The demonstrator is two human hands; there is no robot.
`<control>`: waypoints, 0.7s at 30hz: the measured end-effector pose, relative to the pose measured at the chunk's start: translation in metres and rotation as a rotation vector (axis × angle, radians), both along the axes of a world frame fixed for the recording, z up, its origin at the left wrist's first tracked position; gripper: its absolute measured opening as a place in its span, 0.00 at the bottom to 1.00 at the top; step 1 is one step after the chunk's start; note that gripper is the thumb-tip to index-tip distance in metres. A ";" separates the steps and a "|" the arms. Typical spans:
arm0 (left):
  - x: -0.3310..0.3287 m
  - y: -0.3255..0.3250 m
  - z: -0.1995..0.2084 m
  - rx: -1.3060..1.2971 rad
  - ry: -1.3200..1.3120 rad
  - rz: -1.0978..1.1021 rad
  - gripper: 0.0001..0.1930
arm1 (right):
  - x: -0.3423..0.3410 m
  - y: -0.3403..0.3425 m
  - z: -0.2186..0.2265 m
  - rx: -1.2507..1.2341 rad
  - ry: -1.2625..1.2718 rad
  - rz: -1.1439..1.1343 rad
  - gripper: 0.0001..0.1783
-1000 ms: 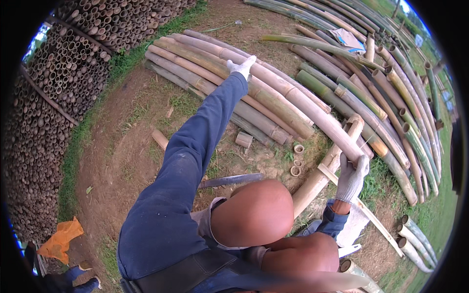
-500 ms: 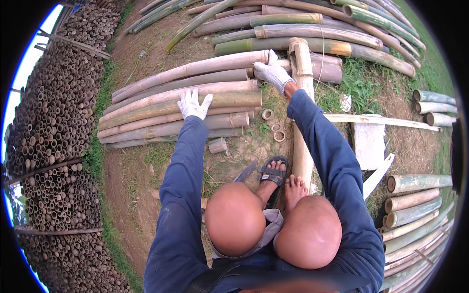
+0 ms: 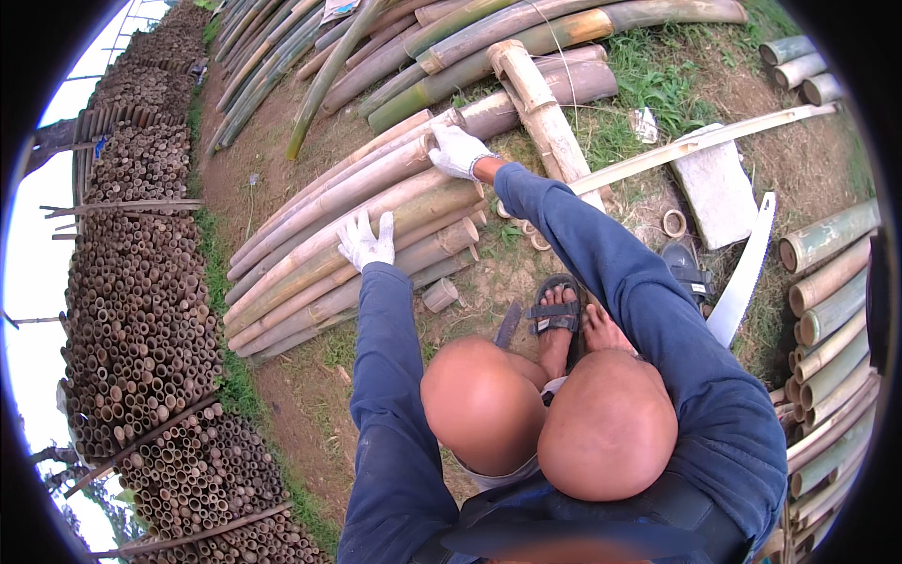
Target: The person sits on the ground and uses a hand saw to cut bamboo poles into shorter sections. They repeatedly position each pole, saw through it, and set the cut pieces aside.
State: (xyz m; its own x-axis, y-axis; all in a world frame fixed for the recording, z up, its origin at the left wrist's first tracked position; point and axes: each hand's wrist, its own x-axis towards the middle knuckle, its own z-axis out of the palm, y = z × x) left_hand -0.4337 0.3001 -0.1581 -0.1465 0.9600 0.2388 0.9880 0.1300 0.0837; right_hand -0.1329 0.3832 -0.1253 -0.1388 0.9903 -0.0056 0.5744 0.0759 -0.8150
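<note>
My left hand (image 3: 366, 241), in a white work glove, lies with fingers spread on a row of pale bamboo poles (image 3: 301, 299). Farther off and to the right, my gloved right hand (image 3: 458, 151) closes over the cut end of a thick bamboo pole (image 3: 366, 174) in that row. Its fingertips are partly hidden. Below the row's near end sits a short bamboo offcut (image 3: 440, 295). A notched bamboo beam (image 3: 537, 101) slants beyond my right forearm, which hides part of it.
A curved handsaw (image 3: 745, 274) lies at the right, by a pale block (image 3: 719, 193) and a split bamboo strip (image 3: 676, 150). A dark blade (image 3: 508, 322) is near my sandalled foot (image 3: 557, 320). More poles (image 3: 832, 254) lie at right; stacked bamboo pieces (image 3: 141, 310) line the left.
The view has turned, so the poles and beam appear more slanted. My left hand stays spread on the row; my right hand remains at a pole's end, now closer to the left hand.
</note>
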 end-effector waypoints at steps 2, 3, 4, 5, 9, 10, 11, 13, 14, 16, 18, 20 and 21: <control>0.000 0.001 0.001 -0.009 0.003 -0.009 0.36 | -0.007 -0.013 -0.009 0.143 0.197 -0.191 0.33; 0.000 0.001 -0.001 0.000 -0.006 -0.009 0.36 | -0.007 -0.026 -0.013 0.153 0.164 -0.208 0.32; 0.000 0.001 -0.002 0.025 -0.003 -0.012 0.37 | 0.000 -0.044 -0.016 0.288 0.192 -0.172 0.32; 0.000 0.001 -0.005 0.039 -0.004 -0.011 0.38 | 0.010 -0.069 -0.020 0.358 0.198 -0.135 0.31; -0.005 0.001 -0.016 0.054 0.017 0.012 0.37 | 0.085 -0.184 -0.021 0.329 0.133 -0.095 0.30; -0.006 0.003 -0.016 0.075 0.006 -0.014 0.37 | 0.111 -0.212 -0.018 0.329 0.090 -0.096 0.29; -0.006 0.004 -0.012 0.047 -0.007 -0.006 0.39 | 0.136 -0.238 -0.014 0.168 0.216 -0.134 0.29; 0.000 0.004 0.006 -0.040 -0.046 -0.006 0.39 | 0.189 -0.298 0.003 0.043 0.380 -0.236 0.29; 0.008 0.007 0.026 -0.113 -0.153 0.005 0.40 | 0.221 -0.335 0.021 0.067 0.413 -0.278 0.30; 0.049 0.005 0.075 0.043 -0.314 -0.194 0.42 | 0.276 -0.401 0.077 0.104 0.049 -0.535 0.28; 0.115 -0.011 0.141 0.132 -0.815 -0.464 0.34 | 0.306 -0.467 0.163 0.217 0.162 -0.663 0.27; 0.177 -0.053 0.223 0.178 -1.149 -0.977 0.28 | 0.311 -0.524 0.271 0.413 -0.057 -0.764 0.26; 0.201 -0.085 0.262 0.276 -1.072 -1.146 0.29 | 0.302 -0.549 0.323 0.612 -0.202 -0.780 0.25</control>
